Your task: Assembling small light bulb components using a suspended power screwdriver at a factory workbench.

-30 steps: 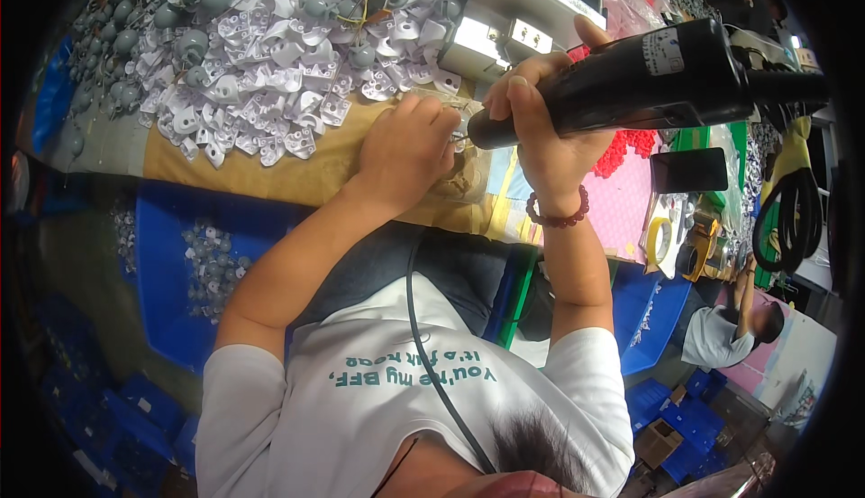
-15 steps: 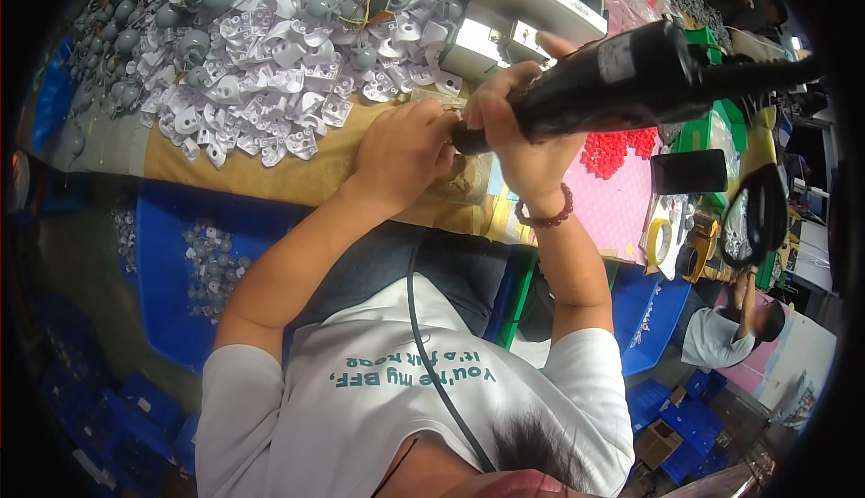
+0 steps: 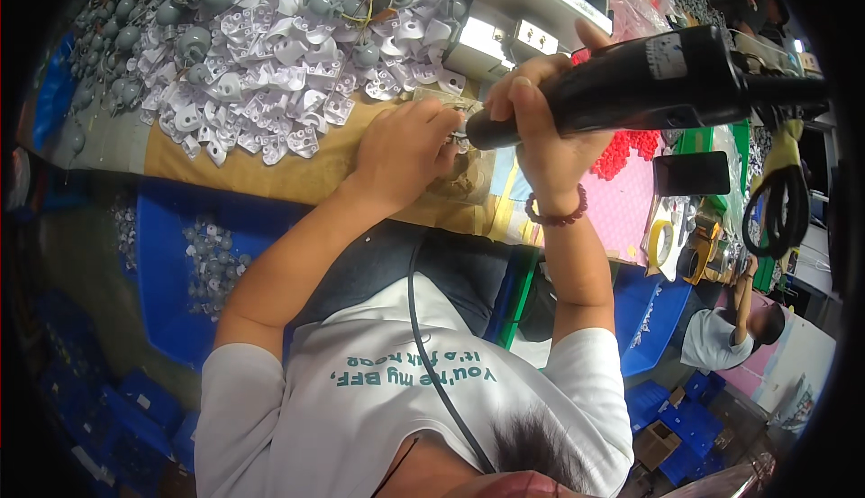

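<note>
My right hand (image 3: 551, 124) is wrapped round a black electric screwdriver (image 3: 622, 83), held nearly level with its cable end toward the right. The driver's rounded nose (image 3: 487, 130) is close by the fingertips of my left hand (image 3: 407, 142). Those left fingers are closed in a pinch over a clear plastic piece (image 3: 450, 101) at the table edge. What they grip is mostly hidden; only a small greyish bit shows beside them.
White plastic brackets (image 3: 270, 74) lie heaped beyond my left hand, with grey round parts (image 3: 194, 43) among them. A white power unit (image 3: 532, 11) stands behind. Red small pieces (image 3: 622, 151), a phone (image 3: 692, 173) and yellow tape (image 3: 660, 243) lie right. Blue bins (image 3: 162, 291) flank my lap.
My right hand and the screwdriver have shifted to the right, so the nose has drawn back from my left fingers. My left hand has stayed in place.
</note>
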`<state>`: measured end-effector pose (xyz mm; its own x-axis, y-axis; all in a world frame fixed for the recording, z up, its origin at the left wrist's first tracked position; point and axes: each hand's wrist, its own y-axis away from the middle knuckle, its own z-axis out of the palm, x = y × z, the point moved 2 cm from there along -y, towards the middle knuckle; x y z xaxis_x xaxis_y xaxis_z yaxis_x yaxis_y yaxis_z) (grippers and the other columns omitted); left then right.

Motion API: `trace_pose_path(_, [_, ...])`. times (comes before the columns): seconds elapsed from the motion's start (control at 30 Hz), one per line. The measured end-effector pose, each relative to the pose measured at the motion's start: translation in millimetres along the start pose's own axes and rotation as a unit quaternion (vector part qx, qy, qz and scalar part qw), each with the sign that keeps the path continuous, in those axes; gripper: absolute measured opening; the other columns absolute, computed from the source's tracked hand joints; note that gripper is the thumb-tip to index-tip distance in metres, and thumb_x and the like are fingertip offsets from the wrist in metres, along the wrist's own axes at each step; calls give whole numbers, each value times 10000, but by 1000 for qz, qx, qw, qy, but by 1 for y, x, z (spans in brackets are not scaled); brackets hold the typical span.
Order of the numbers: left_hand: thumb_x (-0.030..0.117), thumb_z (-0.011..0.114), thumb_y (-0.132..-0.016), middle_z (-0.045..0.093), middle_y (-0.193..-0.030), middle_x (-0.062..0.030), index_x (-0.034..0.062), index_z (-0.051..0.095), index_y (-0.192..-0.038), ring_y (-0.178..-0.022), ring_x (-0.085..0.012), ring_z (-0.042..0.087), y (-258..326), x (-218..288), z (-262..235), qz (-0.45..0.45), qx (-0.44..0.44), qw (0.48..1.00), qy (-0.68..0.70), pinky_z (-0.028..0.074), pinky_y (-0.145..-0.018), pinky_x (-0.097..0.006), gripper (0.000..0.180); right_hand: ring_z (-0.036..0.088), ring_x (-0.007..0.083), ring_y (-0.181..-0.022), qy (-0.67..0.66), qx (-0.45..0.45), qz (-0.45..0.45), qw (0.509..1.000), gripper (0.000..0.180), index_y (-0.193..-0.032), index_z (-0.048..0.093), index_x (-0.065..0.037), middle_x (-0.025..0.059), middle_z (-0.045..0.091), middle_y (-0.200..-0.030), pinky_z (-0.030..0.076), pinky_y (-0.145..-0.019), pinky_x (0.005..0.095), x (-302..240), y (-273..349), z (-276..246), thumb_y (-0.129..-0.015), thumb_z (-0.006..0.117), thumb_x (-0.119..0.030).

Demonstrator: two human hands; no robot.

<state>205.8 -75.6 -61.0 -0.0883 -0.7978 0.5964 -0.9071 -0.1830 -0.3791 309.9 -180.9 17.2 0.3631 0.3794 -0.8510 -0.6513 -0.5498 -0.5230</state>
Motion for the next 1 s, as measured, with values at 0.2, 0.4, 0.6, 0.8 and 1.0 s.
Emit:
trace_pose_path(0.2, [187, 762, -732, 561, -885, -57, 94, 592, -1033, -824, -280, 594, 0, -3, 3, -31, -9, 999, -3, 472, -705, -424, 358, 605, 189, -609, 6, 9, -18, 1000, 698, -1441, 215, -11, 97, 587, -751, 544, -634, 361, 14, 4, 9, -862, 596, 79])
trace_pose_path(0.4, [167, 728, -732, 550, -885, -65, 111, 575, -996, -843, -279, 601, -1, -1, 1, -33, -5, 999, 3, 471, -701, -431, 311, 597, 138, -618, -39, 37, -35, 998, 697, -1421, 253, 22, 74, 598, -754, 519, -602, 297, 15, 5, 10, -828, 605, 126])
trace_pose_path(0.6, [135, 719, -726, 560, -901, -67, 119, 591, -1015, -816, -286, 608, 1, 1, 6, -26, 11, 999, -18, 474, -682, -426, 317, 591, 187, -584, -81, 67, -125, 987, 643, -1417, 253, -34, 93, 591, -725, 553, -606, 384, -37, -38, -12, -865, 572, 54])
trace_pose_path(0.8, [137, 727, -734, 576, -919, -91, 95, 629, -1022, -791, -321, 613, -4, 5, 7, -41, -21, 999, -4, 483, -672, -436, 307, 590, 124, -560, 60, 227, -204, 951, 182, -966, 525, -4, 51, 612, -683, 494, -553, 278, -4, -110, -60, -854, 667, 18])
trace_pose_path(1.0, [134, 733, -730, 580, -928, -91, 94, 624, -1039, -773, -335, 610, -1, 3, 4, -13, -8, 1000, -1, 487, -668, -444, 330, 622, 153, -593, -5, 135, -227, 965, 425, -1207, 424, 22, 100, 663, -720, 541, -672, 335, -41, -100, -48, -853, 658, 40])
